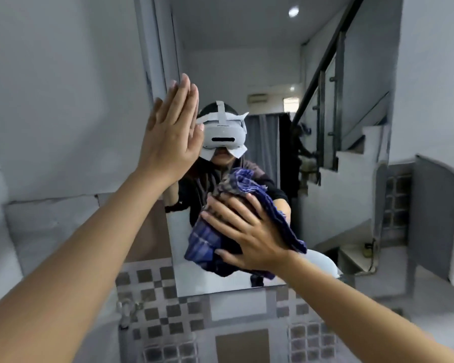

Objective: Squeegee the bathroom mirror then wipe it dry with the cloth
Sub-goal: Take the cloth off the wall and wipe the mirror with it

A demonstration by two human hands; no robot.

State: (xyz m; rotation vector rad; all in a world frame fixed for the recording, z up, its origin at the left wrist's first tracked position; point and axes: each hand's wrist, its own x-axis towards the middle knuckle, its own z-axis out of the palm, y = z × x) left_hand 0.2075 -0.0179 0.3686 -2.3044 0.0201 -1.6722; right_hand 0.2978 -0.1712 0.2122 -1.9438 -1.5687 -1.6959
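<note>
Pressing the soft, probably bunch-prone blue checked cloth (202, 241) centrally against the frameless wall mirror (247, 61), right grip (249, 231) spread flat, left grip (171, 132) straight-fingered on glass.

I record the mirror (247, 61) as frameless glass, glossy and smooth, giving a clean reflection over the part I can see. The cloth (205, 242) against it is a woven checked fabric, matt and soft, and it is heavily crumpled. The wall (63, 100) left of the mirror's edge is painted plaster, matt and uneven, with a cracked seam lower down. Below the mirror's bottom edge are small square mosaic tiles (157, 297) with a slight sheen and pale matt grout lines. The tap (125, 313) at lower left looks like polished metal, though it is blurred. In the reflection, the headset (223, 132) reads as matt white plastic and the stair rail (323, 61) as dark painted metal.
</note>
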